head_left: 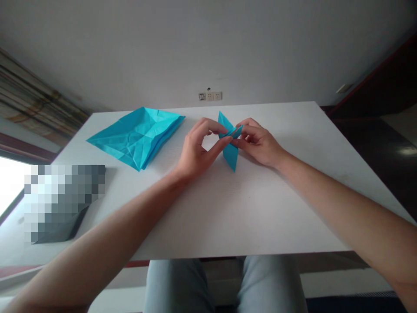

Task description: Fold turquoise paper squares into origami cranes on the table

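Note:
A small folded piece of blue paper [231,153], with pointed ends up and down, is held between both hands above the white table. My left hand [200,145] pinches its middle fold between thumb and index finger. From the other side, my right hand [259,141] grips the paper near its right point, fingers curled and partly hidden behind it. Left of my hands lies a larger blue creased sheet [140,134], opened into a diamond-like shape with layered edges at its right side.
The white table [247,217] reaches back to a grey wall with sockets [210,96]. A blurred-out dark object [65,204] rests at the table's left side. A patterned curtain [35,95] hangs at far left. My legs are under the front edge.

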Tool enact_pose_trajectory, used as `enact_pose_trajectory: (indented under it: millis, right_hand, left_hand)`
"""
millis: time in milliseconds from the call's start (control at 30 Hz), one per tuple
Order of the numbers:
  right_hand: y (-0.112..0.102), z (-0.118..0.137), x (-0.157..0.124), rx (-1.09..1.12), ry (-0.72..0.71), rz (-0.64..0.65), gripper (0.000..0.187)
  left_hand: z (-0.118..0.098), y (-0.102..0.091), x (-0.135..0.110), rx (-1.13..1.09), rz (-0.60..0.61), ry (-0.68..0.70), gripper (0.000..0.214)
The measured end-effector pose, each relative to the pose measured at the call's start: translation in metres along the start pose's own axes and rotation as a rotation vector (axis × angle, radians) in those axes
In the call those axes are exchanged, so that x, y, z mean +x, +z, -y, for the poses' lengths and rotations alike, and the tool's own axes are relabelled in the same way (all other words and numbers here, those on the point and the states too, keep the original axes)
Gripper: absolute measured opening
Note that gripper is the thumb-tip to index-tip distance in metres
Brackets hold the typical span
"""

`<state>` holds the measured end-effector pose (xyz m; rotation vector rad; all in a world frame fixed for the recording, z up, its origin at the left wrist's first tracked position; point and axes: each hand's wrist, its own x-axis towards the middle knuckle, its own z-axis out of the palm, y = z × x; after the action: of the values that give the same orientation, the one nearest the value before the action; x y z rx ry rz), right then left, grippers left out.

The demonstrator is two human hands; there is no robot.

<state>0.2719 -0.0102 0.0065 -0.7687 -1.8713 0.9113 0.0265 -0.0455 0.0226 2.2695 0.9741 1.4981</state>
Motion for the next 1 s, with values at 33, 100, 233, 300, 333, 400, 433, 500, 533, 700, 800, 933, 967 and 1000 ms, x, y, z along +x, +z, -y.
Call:
enact_pose_trajectory:
  millis: [33, 100, 233, 300, 333, 400, 433, 500, 533, 700, 800, 933, 967, 1000]
  right_hand:
    - [0.000, -0.002, 0.000, 0.042, 0.021, -0.013, 0.034]
    - [0.000, -0.004, 0.001, 0.154, 0.081, -0.035, 0.035]
    - [-0.003, -0.002, 0.002, 0.295, 0.129, -0.062, 0.040]
    - [-0.005, 0.003, 0.003, 0.305, 0.117, -0.043, 0.041]
    - [-0.006, 0.006, 0.003, 0.306, 0.111, -0.030, 0.040]
    - [-0.006, 0.010, 0.003, 0.306, 0.108, 0.000, 0.040]
    - [-0.006, 0.011, 0.003, 0.307, 0.108, 0.012, 0.041]
    - [-0.005, 0.011, 0.002, 0.305, 0.098, 0.023, 0.043]
    - [-0.004, 0.010, 0.002, 0.298, 0.086, 0.025, 0.044]
    - [-0.003, 0.005, 0.001, 0.226, -0.012, -0.018, 0.050]
    - [-0.002, 0.008, 0.000, 0.151, -0.026, -0.054, 0.053]
    - [-0.001, 0.014, -0.003, 0.084, -0.053, -0.025, 0.048]
    - [-0.001, 0.015, -0.003, 0.068, -0.065, -0.020, 0.047]
    - [-0.001, 0.016, -0.003, 0.050, -0.075, -0.024, 0.046]
  left_hand:
    - [0.001, -0.001, 0.000, 0.005, -0.014, 0.002, 0.023]
    - [0.004, -0.003, -0.002, 0.016, -0.038, -0.019, 0.030]
    - [0.006, -0.004, -0.006, 0.005, 0.022, -0.056, 0.047]
    - [0.002, -0.002, -0.007, -0.031, 0.067, -0.054, 0.055]
    - [0.000, 0.000, -0.008, -0.052, 0.076, -0.049, 0.057]
    - [-0.001, 0.003, -0.008, -0.077, 0.077, -0.041, 0.053]
    - [-0.001, 0.005, -0.008, -0.079, 0.070, -0.037, 0.049]
    - [0.002, 0.007, -0.008, -0.065, 0.052, -0.027, 0.042]
    - [0.004, 0.008, -0.008, -0.054, 0.043, -0.020, 0.040]
    - [0.010, 0.006, -0.009, 0.011, -0.006, 0.016, 0.031]
    - [0.010, 0.004, -0.008, 0.044, -0.031, 0.026, 0.025]
    - [0.010, 0.004, -0.007, 0.025, -0.033, 0.046, 0.019]
    - [0.010, 0.004, -0.007, 0.016, -0.028, 0.042, 0.019]
    - [0.009, 0.005, -0.007, 0.005, -0.021, 0.034, 0.021]
